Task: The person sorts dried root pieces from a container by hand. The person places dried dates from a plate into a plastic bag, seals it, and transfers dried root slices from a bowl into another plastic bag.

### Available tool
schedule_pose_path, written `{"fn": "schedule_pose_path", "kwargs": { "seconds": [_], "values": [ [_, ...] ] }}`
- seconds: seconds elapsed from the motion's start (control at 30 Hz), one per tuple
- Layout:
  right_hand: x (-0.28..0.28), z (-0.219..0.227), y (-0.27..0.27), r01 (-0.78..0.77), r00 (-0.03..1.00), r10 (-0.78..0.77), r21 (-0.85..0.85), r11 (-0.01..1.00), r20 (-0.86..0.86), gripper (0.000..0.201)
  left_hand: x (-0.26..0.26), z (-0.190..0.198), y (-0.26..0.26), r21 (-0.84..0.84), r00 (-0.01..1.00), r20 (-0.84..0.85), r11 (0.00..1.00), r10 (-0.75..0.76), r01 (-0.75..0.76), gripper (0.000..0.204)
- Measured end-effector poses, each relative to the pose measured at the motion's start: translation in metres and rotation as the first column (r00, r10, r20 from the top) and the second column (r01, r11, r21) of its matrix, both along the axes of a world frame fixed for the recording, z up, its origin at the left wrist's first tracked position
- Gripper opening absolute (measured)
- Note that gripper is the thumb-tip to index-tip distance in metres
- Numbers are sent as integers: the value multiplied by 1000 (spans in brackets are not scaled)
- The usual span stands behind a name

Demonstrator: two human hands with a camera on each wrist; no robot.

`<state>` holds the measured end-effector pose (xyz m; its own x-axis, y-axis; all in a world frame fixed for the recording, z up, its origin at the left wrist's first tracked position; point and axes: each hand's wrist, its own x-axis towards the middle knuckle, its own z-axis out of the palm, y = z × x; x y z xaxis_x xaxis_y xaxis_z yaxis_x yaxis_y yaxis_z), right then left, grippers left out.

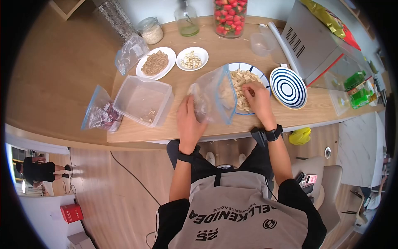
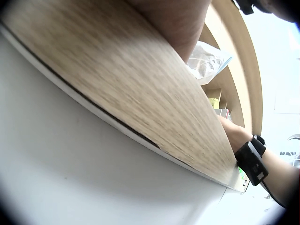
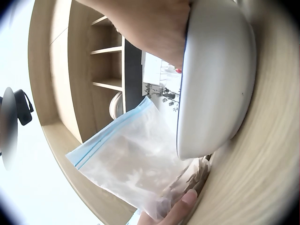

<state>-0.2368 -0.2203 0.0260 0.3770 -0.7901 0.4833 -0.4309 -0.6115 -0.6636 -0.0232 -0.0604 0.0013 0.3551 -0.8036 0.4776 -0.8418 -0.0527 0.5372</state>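
My left hand (image 1: 190, 124) grips the side of a clear zip bag (image 1: 212, 97) with a blue seal, whose mouth faces the bowl. In the right wrist view, the thumb presses the bag (image 3: 133, 159) low down, near pale slices inside it. A white bowl with a blue rim (image 1: 265, 81) holds many pale, dried-looking slices (image 1: 245, 78). My right hand (image 1: 259, 101) reaches over the bowl, its bent fingers pinching at the slices. Fingertips are partly hidden there. From the right wrist, the bowl's outer wall (image 3: 218, 84) stands close beside the bag.
Left of the bag are a plastic tub (image 1: 141, 103) with a few scraps and a zip bag of dark red pieces (image 1: 101, 112). Behind stand two white plates of food, a jar (image 1: 150, 31) and a strawberry container (image 1: 230, 18). A blue-ringed plate (image 1: 288, 88) lies right of the bowl.
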Motion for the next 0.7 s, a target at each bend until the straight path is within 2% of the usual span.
{"fn": "schedule_pose_path", "kwargs": {
  "seconds": [0.07, 0.23, 0.3, 0.37, 0.43, 0.47, 0.53, 0.57, 0.63, 0.67, 0.7],
  "values": [
    [-1, -1, -1, 19, 1000, -18, -76, 997, 12, 10, 0, -1, 0, 2, 1000, 9, 1000, 4, -4, 88],
    [-1, 3, 4, 33, 999, -33, -43, 999, 13, 11, 1, -4, -1, -47, 1000, 9, 999, -10, 10, 89],
    [-2, 4, 5, 117, 987, -118, 20, 993, 108, 13, 2, -4, -1, -51, 1000, 6, 999, -10, 10, 88],
    [-4, 2, 4, 141, 975, -133, -33, 989, 176, 14, 1, -2, 0, -58, 1000, 0, 998, -10, 10, 88],
    [-9, 4, 8, 220, 822, -218, 59, 974, 526, 17, 1, -1, 0, -35, 1000, -12, 999, -12, 11, 86],
    [-9, 16, 14, 215, 825, -211, 54, 975, 524, 17, 2, -2, 0, -40, 1000, -15, 999, -6, 5, 86],
    [-14, 43, 29, 189, 635, -166, 56, 980, 754, 20, 1, -4, 0, -28, 1000, -22, 999, -22, 22, 82],
    [-13, 52, 37, 197, 633, -172, 58, 979, 754, 20, 1, -4, 0, -26, 999, -21, 999, -30, 29, 82],
    [-11, 62, 48, 119, 784, -133, 64, 991, 606, 20, 2, -2, -1, -20, 998, -41, 999, -37, 37, 83],
    [-12, 63, 48, -21, 904, 9, 22, 1000, 427, 18, 1, -1, -1, -19, 998, -38, 999, -48, 47, 83],
    [-10, 63, 46, -13, 903, 2, 22, 1000, 429, 18, 1, 1, 0, -12, 999, -32, 999, -41, 40, 83]
  ]
}}
